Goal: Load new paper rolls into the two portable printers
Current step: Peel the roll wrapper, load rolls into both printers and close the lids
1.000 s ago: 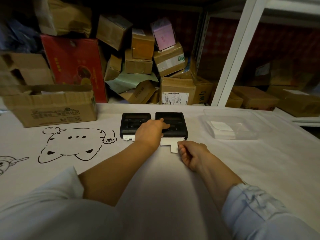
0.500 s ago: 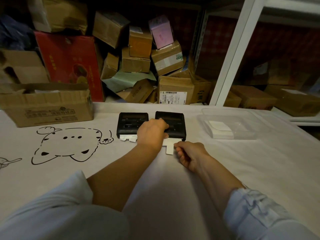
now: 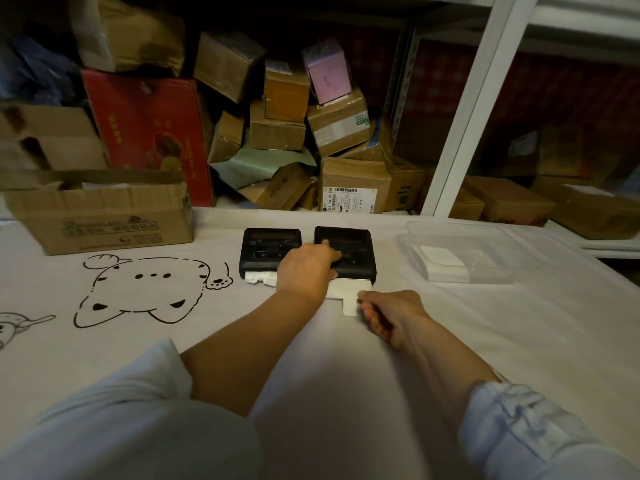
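Two black portable printers stand side by side on the white cloth. The left printer (image 3: 270, 247) has crumpled white paper (image 3: 258, 278) sticking out of its front. My left hand (image 3: 306, 270) lies flat on the lid of the right printer (image 3: 349, 249), fingers spread and pressing down. A white paper strip (image 3: 348, 299) comes out of the right printer's front. My right hand (image 3: 388, 315) pinches the near end of that strip.
A clear plastic tray (image 3: 485, 237) holding white paper stands to the right of the printers. An open cardboard box (image 3: 100, 216) sits at the left. Stacked parcels (image 3: 287, 133) and a white shelf post (image 3: 467, 109) rise behind the table. A cat drawing (image 3: 145, 292) marks the cloth.
My right hand has drawn the paper strip slightly farther out of the right printer. My left hand stays on that printer's lid.
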The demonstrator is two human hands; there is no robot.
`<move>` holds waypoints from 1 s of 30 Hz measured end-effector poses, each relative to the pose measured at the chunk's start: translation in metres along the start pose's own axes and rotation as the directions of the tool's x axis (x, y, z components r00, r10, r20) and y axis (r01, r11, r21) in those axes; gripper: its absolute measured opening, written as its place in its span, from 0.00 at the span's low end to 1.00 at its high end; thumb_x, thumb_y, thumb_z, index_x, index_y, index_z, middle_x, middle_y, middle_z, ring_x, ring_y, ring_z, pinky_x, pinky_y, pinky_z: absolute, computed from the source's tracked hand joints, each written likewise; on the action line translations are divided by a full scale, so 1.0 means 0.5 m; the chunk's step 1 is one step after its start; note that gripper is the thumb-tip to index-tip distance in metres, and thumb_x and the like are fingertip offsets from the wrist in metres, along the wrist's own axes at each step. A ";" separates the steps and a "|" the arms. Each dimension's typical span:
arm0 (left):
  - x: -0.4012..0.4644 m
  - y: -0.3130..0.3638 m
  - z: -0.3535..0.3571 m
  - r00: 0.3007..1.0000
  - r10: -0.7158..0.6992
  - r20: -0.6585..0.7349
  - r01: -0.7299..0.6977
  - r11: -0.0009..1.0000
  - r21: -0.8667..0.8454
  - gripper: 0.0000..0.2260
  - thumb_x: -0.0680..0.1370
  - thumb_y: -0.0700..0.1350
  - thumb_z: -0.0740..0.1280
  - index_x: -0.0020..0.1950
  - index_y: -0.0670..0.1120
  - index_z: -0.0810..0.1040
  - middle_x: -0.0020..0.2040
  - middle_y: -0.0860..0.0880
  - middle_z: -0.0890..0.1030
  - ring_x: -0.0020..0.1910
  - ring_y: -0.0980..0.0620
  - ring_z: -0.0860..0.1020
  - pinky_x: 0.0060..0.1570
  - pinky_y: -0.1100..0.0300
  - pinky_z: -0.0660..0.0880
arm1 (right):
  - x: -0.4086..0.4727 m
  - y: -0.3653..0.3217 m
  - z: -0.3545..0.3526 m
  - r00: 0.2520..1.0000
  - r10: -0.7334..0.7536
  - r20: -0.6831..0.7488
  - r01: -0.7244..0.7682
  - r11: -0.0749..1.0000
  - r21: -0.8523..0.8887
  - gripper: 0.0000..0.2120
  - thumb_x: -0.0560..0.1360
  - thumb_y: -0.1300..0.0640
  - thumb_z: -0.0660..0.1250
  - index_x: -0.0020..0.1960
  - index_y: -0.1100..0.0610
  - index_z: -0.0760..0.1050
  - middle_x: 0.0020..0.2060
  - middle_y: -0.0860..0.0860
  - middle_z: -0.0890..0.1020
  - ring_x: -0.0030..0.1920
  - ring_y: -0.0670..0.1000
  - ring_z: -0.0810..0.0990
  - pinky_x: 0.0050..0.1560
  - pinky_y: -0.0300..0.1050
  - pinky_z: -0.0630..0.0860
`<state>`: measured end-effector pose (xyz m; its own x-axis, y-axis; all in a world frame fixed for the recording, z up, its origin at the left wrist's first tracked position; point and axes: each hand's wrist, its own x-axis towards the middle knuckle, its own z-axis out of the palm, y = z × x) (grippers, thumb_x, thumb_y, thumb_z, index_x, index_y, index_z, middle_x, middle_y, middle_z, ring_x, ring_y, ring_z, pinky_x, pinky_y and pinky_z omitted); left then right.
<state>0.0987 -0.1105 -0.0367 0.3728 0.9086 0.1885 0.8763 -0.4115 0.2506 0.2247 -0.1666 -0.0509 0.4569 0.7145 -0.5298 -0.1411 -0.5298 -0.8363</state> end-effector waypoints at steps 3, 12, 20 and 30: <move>-0.006 -0.016 -0.014 1.000 0.029 -0.001 -0.029 0.999 -0.024 0.19 0.80 0.45 0.62 0.72 0.53 0.68 0.68 0.46 0.73 0.64 0.44 0.74 0.64 0.51 0.71 | -0.008 -0.001 -0.004 0.999 -0.004 -0.039 0.005 1.000 0.028 0.07 0.74 0.57 0.72 0.43 0.62 0.80 0.30 0.54 0.79 0.24 0.46 0.74 0.25 0.34 0.74; -0.024 -0.155 -0.102 0.986 -0.061 -0.156 0.048 0.996 -0.081 0.14 0.79 0.42 0.62 0.63 0.51 0.78 0.60 0.47 0.81 0.56 0.46 0.79 0.57 0.52 0.76 | -0.054 -0.028 0.099 0.949 -0.316 0.001 0.316 0.949 0.000 0.07 0.77 0.56 0.66 0.45 0.58 0.80 0.28 0.51 0.79 0.23 0.46 0.74 0.26 0.38 0.72; -0.048 -0.234 -0.083 0.999 -0.019 0.027 0.021 0.997 -0.072 0.19 0.80 0.41 0.60 0.71 0.51 0.69 0.73 0.48 0.67 0.69 0.46 0.69 0.68 0.56 0.65 | -0.058 -0.017 0.237 0.964 0.036 0.262 -0.102 0.964 0.245 0.12 0.79 0.62 0.62 0.60 0.64 0.75 0.25 0.54 0.81 0.18 0.46 0.77 0.20 0.34 0.73; -0.026 -0.239 -0.075 0.998 0.006 0.066 -0.009 0.999 0.047 0.23 0.78 0.50 0.64 0.73 0.54 0.66 0.75 0.52 0.63 0.69 0.47 0.68 0.67 0.54 0.67 | -0.034 -0.017 0.279 0.982 0.081 0.168 -0.137 0.925 0.353 0.13 0.78 0.63 0.65 0.61 0.65 0.74 0.21 0.55 0.80 0.16 0.46 0.76 0.16 0.34 0.70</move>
<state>-0.0222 -0.0757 -0.0332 0.3970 0.9090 0.1266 0.8864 -0.4155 0.2040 0.0956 -0.1106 -0.0547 0.2899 0.7357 -0.6121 -0.5034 -0.4267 -0.7513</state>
